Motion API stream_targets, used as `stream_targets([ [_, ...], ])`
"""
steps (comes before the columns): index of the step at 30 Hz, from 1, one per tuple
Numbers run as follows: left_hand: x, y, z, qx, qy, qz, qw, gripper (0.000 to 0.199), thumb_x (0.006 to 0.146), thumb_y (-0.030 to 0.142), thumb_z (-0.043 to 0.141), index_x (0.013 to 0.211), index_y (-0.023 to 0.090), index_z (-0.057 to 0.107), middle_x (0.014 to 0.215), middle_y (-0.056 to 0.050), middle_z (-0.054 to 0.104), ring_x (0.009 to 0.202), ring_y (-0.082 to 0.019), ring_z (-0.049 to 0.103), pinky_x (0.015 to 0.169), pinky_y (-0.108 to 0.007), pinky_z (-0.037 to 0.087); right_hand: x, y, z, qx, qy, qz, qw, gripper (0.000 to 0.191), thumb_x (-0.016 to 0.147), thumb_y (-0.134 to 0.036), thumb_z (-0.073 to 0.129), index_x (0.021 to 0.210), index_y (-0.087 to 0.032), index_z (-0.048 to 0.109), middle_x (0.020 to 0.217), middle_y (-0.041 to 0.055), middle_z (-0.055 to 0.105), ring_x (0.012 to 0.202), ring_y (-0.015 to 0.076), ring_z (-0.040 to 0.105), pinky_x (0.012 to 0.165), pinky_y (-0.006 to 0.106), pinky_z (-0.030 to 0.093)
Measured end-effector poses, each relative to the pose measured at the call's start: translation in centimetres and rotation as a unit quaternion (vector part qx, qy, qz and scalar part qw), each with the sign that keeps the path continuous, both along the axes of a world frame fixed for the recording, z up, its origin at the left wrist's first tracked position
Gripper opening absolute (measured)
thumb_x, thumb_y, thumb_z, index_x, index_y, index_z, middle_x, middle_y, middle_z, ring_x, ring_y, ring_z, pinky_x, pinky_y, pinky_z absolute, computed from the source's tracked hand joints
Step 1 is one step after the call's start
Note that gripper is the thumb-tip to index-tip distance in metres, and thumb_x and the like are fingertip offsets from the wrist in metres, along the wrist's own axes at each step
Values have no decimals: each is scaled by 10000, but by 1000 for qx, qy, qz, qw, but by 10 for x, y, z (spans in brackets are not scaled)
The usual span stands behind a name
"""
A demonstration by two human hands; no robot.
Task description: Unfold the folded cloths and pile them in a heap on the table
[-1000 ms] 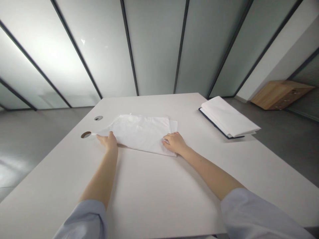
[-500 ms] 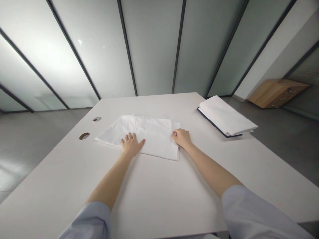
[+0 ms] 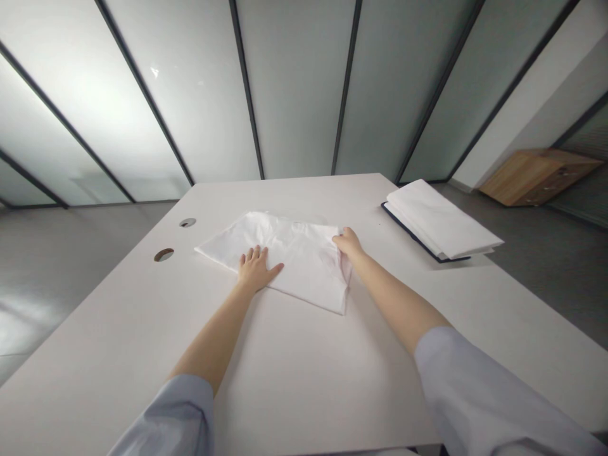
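A thin white sheet, folded over and looking like plastic or fine cloth, lies on the white table. Spread flat on its near left part is my left hand, fingers apart. At the sheet's right edge my right hand pinches the upper layer and holds it slightly raised, so the layers gape below the fingers. The sheet's left end narrows to a point, and its surface is wrinkled toward the far side. I cannot tell exactly what kind of sheet it is.
On the right side of the table a folded white stack rests on a dark blue flat board or folder. Two round holes pierce the table's left side. Beyond are frosted glass panels and a wooden cabinet on the floor.
My right hand has moved a little away from me and lifted the sheet's right edge, opening the layers. The sheet has turned slightly. My left hand stays flat on it. The view has shifted slightly.
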State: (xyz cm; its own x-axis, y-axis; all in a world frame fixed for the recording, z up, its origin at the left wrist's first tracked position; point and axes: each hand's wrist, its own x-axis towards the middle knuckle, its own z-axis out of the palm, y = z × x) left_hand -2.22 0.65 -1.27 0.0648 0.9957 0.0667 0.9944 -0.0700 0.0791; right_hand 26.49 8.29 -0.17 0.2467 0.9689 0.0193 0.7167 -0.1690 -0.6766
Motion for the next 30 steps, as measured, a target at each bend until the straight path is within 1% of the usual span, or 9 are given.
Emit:
stream_targets([
  [4,0,1,-4,47,-50,6,998,922,825,664,500,1521,115,246,1564,-193,287,1435,-343,277,1148,-493,248,-29,-6,16,15,142,33,989,85,661,-202,487,627,-194,564,567,-4,510,592,182,528,569,280,385],
  [6,0,1,-4,99,-83,-3,992,1030,767,663,584,1532,102,183,1577,-216,234,1443,-357,252,1132,-495,278,-50,-26,26,59,155,156,974,127,684,-207,468,611,-194,571,584,-6,532,623,174,535,614,280,405],
  [8,-1,0,-2,169,-109,-26,979,1103,715,665,640,1531,95,166,1582,-233,200,1458,-372,198,1126,-508,278,-67,-52,35,68,170,337,923,154,685,-193,491,699,-191,644,730,-1,639,757,176,585,736,279,438],
  [11,-2,-4,5,251,-110,-103,956,942,733,606,643,1477,124,322,1529,-217,340,1455,-377,201,1149,-544,198,-74,-79,41,-67,191,525,827,180,682,-215,586,805,-194,715,867,1,712,862,194,623,824,289,451],
  [14,-2,-7,11,230,-90,-226,942,437,803,367,572,1211,212,598,1233,-118,649,1288,-314,489,1158,-534,185,-58,-79,33,-82,283,453,842,278,780,-392,578,893,-185,726,953,34,730,925,221,644,862,329,471],
  [18,-2,-5,14,196,-101,-278,935,198,720,193,500,860,209,639,817,-70,692,849,-238,653,984,-433,426,-25,-57,5,-36,253,305,918,539,910,-548,327,1086,-202,701,1214,85,679,1150,244,596,1027,405,404],
  [20,-3,-3,14,206,-111,-266,935,124,722,229,481,760,207,597,705,-75,645,732,-240,628,818,-398,480,-13,-53,-8,-25,91,320,943,518,919,-521,344,1216,-232,655,1371,73,585,1304,249,485,1120,428,299],
  [24,-13,-1,10,243,-141,-205,938,213,791,315,405,610,232,481,581,-70,569,601,-226,571,657,-362,443,-2,-60,-21,6,-207,332,920,574,944,-469,348,1460,-230,430,1571,52,315,1461,254,228,1178,470,158],
  [30,-36,0,7,250,-166,-33,953,376,886,387,306,609,227,502,609,-95,595,664,-237,608,693,-351,425,22,-50,-19,-57,-309,155,937,562,984,-434,266,1499,-220,339,1597,81,252,1454,284,232,1137,555,209],
])
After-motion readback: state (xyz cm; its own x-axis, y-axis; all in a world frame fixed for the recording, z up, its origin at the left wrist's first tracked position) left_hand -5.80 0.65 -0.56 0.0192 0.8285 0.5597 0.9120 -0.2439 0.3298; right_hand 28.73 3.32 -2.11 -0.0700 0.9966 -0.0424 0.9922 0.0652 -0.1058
